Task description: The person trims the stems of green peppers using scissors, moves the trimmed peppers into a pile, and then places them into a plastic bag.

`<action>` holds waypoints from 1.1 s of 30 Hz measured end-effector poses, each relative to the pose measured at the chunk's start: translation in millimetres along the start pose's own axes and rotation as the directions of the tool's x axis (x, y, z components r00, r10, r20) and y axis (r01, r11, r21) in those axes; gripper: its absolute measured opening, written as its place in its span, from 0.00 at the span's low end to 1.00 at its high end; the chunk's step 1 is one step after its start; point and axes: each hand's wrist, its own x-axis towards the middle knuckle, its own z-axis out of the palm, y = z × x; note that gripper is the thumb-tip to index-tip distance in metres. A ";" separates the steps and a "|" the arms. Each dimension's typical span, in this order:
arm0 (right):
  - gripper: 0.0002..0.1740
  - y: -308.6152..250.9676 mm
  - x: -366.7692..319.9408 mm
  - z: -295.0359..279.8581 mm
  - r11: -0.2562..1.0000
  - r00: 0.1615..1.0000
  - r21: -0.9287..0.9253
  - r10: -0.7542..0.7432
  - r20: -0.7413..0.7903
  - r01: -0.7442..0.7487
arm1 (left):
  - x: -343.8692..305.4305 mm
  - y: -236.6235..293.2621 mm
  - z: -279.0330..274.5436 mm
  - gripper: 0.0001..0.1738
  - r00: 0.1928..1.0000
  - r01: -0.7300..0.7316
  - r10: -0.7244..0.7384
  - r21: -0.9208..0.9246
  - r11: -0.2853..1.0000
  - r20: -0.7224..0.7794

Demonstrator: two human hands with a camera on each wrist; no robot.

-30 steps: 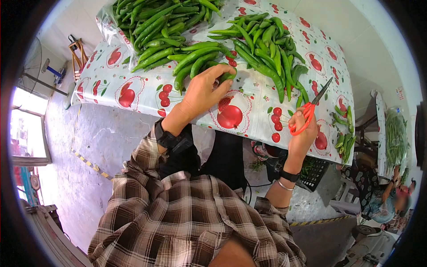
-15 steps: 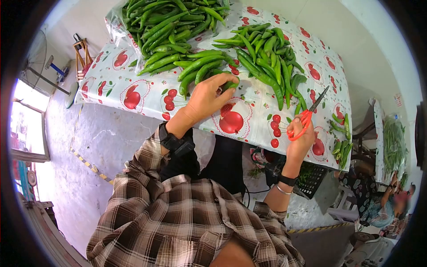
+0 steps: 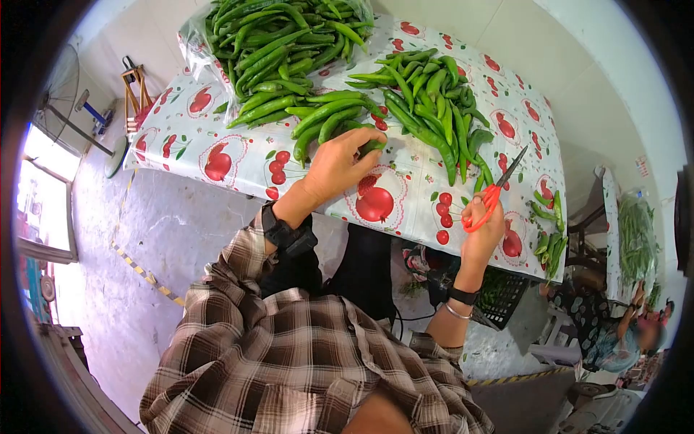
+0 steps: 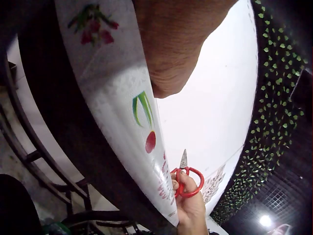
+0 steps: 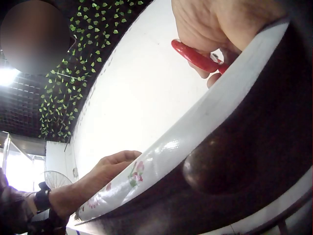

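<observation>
My left hand pinches a green chili pepper at the near edge of a loose heap of green peppers on the fruit-print tablecloth. My right hand grips red-handled scissors near the table's front edge, blades pointing up and away toward the heap. The right wrist view shows the red scissor handle in my fingers and the left hand resting on the table's edge. In the left wrist view the scissors stand upright in my right hand beyond the cloth's edge.
A plastic bag full of green peppers lies at the table's far left. Several cut pepper pieces sit at the right corner. A black crate stands below the table. A second table with greens and another person are at the right.
The view has shifted slightly. My left hand keeps its hold on the pepper; my right hand with the scissors has drifted a little left and up toward the heap.
</observation>
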 end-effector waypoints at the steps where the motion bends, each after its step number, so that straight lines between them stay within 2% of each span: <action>1: 0.06 0.3 -0.5 -0.5 1.000 1.000 -0.008 0.004 0.001 -0.004 | -0.4 0.4 0.1 0.14 1.000 -0.003 0.003 0.008 1.000 -0.002; 6: 0.06 0.7 -0.4 -0.7 1.000 1.000 -0.018 -0.003 0.004 0.003 | -0.4 3.9 -2.6 0.14 1.000 0.002 -0.002 0.006 1.000 -0.014; 8: 0.06 0.7 -0.4 -0.4 1.000 1.000 -0.022 -0.010 0.009 0.010 | 0.1 7.5 -6.1 0.14 0.994 0.071 -0.074 0.043 0.997 0.077; 9: 0.06 0.5 -0.6 0.0 1.000 1.000 -0.018 -0.004 0.001 0.004 | -0.1 6.2 -6.0 0.14 0.994 0.072 -0.075 0.042 0.997 0.074; 11: 0.06 0.3 -0.6 -0.2 1.000 1.000 -0.015 0.001 -0.006 -0.001 | -0.8 2.7 -5.2 0.15 0.997 0.025 -0.026 0.011 1.000 0.067; 14: 0.07 0.2 -0.4 -0.6 1.000 1.000 -0.014 0.001 0.003 -0.001 | -0.8 4.3 -7.0 0.15 0.994 0.041 -0.040 -0.013 0.999 0.103; 27: 0.07 -0.7 -1.8 -0.7 1.000 1.000 -0.018 0.007 0.006 -0.007 | -1.8 3.9 -6.1 0.15 0.996 -0.022 0.023 -0.018 1.000 0.087; 29: 0.07 -0.4 -1.7 -0.5 1.000 1.000 -0.023 0.006 0.009 -0.006 | -1.6 1.2 -2.7 0.13 0.997 -0.077 0.078 -0.032 0.997 0.017; 33: 0.08 -0.1 -2.3 0.1 1.000 1.000 -0.023 -0.002 -0.002 0.002 | -2.0 2.1 -4.1 0.13 0.997 -0.065 0.066 -0.033 0.997 0.028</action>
